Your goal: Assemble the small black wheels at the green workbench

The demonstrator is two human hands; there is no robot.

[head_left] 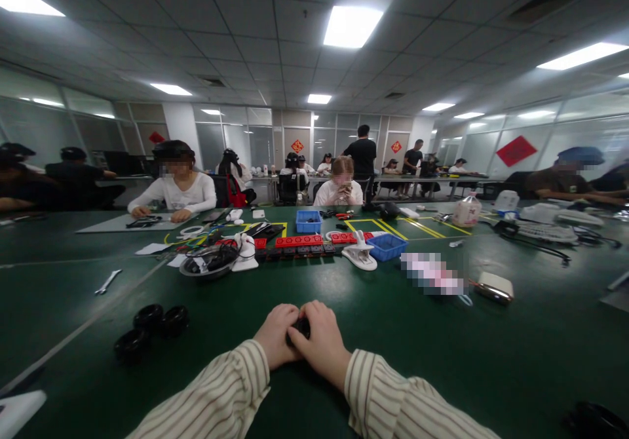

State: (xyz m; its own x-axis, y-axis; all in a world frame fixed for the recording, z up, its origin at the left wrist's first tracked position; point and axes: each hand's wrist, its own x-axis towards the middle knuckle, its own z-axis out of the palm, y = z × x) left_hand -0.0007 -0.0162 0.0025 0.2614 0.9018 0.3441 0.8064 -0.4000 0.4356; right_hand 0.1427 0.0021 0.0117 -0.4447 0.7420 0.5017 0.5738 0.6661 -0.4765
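Note:
My left hand (pixel 279 335) and my right hand (pixel 320 339) meet low over the green table (pixel 236 386), in front of me. Between them sits a small dark object (pixel 301 328), black and rounded at the part that shows; my fingers cover most of it, so its kind is unclear. The fingers of both hands curl around it, with the right thumb lying across its near side. To the left lie three glossy black ring-shaped parts (pixel 149 316), grouped close together. A silver wrench (pixel 107 282) rests farther out on that side.
Across the middle stand red power strips (pixel 299 241), blue bins (pixel 388 246) (pixel 308 221), a white clip base (pixel 360 255) and a bowl of cables (pixel 207 265). A gold-edged case (pixel 494 287) lies right. A person (pixel 171 183) works opposite; another dark part (pixel 595 420) sits lower right.

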